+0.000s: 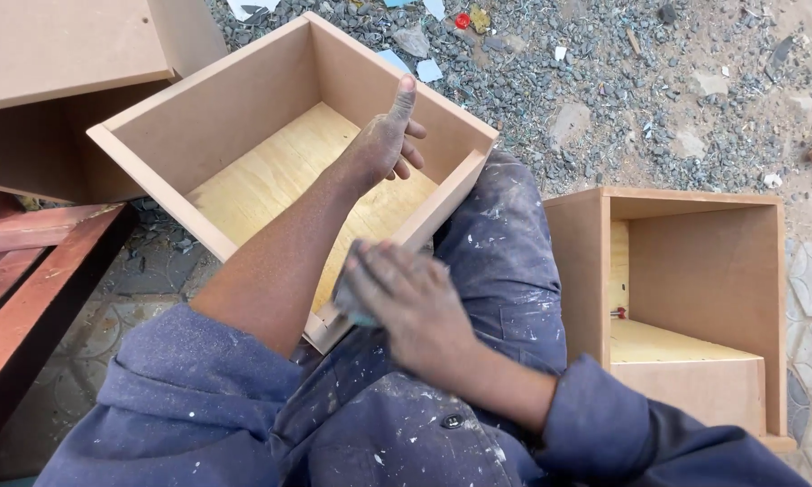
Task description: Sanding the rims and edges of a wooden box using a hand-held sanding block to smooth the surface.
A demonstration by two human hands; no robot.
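Note:
An open brown fibreboard drawer box [243, 108] with a pale plywood bottom rests tilted on my lap. My left hand [388, 140] reaches inside it, fingers loosely curled, thumb up against the far wall, holding nothing I can see. My right hand [406, 293], blurred by motion, is closed on a small grey-green pad [352, 307] pressed against the near corner edge of the drawer. Both sleeves and trousers are blue, spattered with paint.
A second fibreboard box [694, 298] stands on its side to my right. A larger brown panel cabinet [63, 54] lies at the upper left, with reddish wooden planks [27, 280] beside it. Gravel and litter cover the ground beyond.

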